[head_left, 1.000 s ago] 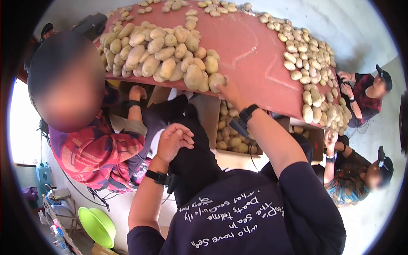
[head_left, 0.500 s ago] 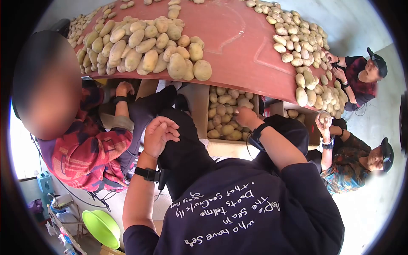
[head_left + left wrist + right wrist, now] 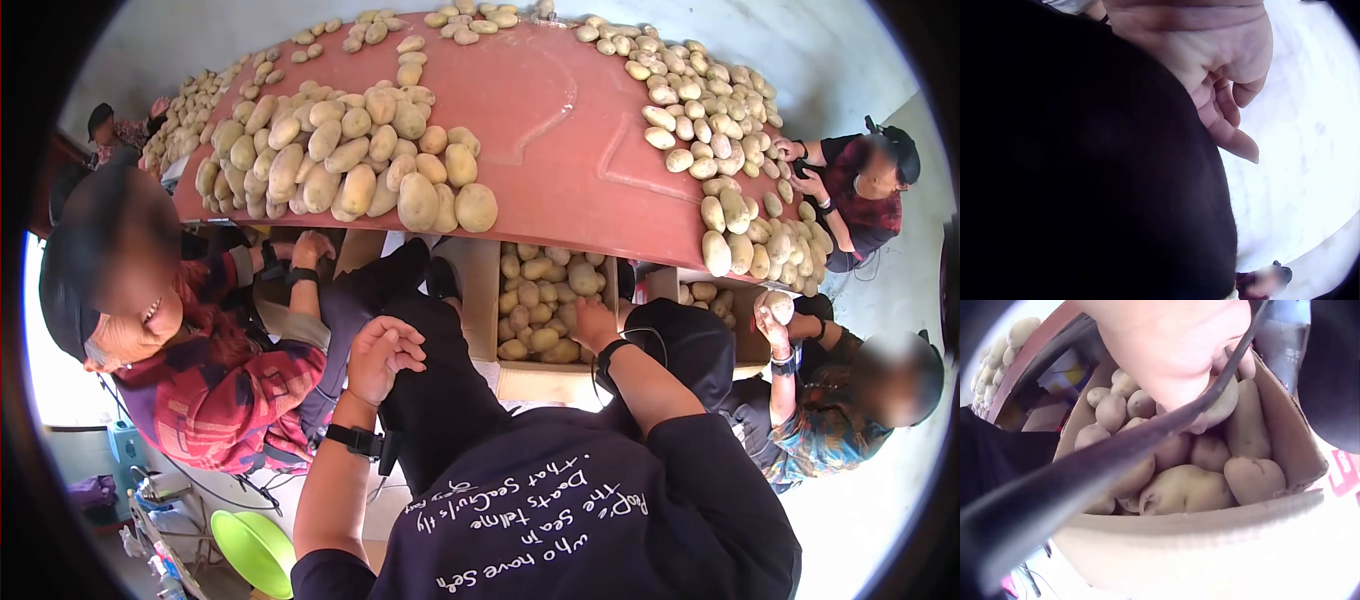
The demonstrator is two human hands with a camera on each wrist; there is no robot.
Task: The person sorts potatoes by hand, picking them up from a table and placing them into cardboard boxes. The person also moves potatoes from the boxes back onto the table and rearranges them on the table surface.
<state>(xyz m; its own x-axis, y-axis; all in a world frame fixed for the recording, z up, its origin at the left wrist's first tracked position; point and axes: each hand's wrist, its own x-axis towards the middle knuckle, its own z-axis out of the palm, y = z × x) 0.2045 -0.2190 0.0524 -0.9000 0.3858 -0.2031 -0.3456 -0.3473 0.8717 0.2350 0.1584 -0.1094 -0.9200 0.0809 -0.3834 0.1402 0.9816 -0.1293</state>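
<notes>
Above the dark trousers, my left hand (image 3: 385, 358) hangs with loosely curled fingers and holds nothing; the left wrist view shows the same bent fingers of the hand (image 3: 1222, 81) beside dark cloth. My right hand (image 3: 596, 326) is low at the right side of an open cardboard box (image 3: 545, 382) full of potatoes (image 3: 540, 315). Seen from the right wrist, that hand (image 3: 1175, 347) grips a pale potato (image 3: 1221, 406) inside the box, with thumb and fingers on either side; the palm hides part of it. A dark strap crosses this view.
A red table (image 3: 560, 190) spans the back, with a large potato heap (image 3: 340, 150) on its left and another (image 3: 715, 110) on its right. A person in a plaid shirt (image 3: 230, 385) sits at left; others sit at right. A second potato box (image 3: 750, 335) stands right of mine.
My right hand has moved from a potato at the table's edge down to the box below. The left hand keeps its loose curl, and the head view has shifted.
</notes>
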